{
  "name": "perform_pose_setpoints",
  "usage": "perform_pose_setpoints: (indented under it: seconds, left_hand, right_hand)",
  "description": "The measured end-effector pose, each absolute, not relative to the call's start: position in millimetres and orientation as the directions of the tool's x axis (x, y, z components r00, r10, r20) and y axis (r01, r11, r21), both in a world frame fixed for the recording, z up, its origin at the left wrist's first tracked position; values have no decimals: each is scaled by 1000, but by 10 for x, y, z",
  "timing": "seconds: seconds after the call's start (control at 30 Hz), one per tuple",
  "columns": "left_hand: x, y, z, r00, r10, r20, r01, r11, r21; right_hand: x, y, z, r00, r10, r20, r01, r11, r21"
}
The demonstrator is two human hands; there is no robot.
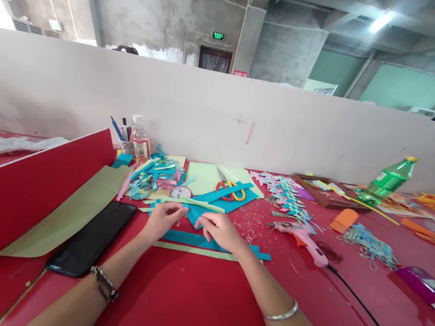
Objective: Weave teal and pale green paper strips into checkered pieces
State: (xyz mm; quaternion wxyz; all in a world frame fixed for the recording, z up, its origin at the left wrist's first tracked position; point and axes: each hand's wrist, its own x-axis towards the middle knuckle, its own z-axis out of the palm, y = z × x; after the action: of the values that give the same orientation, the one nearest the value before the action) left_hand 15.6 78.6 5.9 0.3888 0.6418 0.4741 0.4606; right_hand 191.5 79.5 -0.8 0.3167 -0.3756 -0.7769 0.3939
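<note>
My left hand (pixel 162 221) and my right hand (pixel 220 230) rest close together on the red table (pixel 189 300), fingers curled in a pinch on a woven piece of blue and pale green paper strips (pixel 194 211). More blue and green strips (pixel 205 244) lie flat under my right hand. The left wrist wears a dark bracelet, the right a silver bangle.
A black phone (pixel 92 239) lies left on an olive paper sheet (pixel 71 212). Scissors (pixel 230 185) and paper scraps (pixel 154 175) sit behind the hands. A pink glue gun (pixel 304 240) with a black cord lies right, near a green bottle (pixel 387 180). A red divider (pixel 12 192) stands left.
</note>
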Motion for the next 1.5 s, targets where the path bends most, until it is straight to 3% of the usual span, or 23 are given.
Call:
perform_pose_setpoints:
  seconds: [0.3,0.53,0.8,0.97,1.23,1.5]
  left_hand:
    - [135,786,67,90,964,249,280,-264,923]
    - [117,806,52,36,963,267,297,-266,917]
    - [89,821,62,-9,959,282,272,-269,924]
    - [52,842,54,-83,960,268,218,-245,945]
    - [-17,925,-9,-222,946,237,64,-229,971]
    - [-24,926,-4,-286,935,210,17,-214,977]
  right_hand:
    - [1901,740,33,-498,846,191,365,404,-839]
    - [1943,753,27,-506,835,216,443,466,-766]
    - [1969,771,23,-498,857,130,426,372,-825]
    - [1995,789,9,-493,865,88,367,299,-881]
    - [2027,873,-5,-333,921,203,171,271,-947]
    - [2057,941,-13,-171,947,271,47,283,-958]
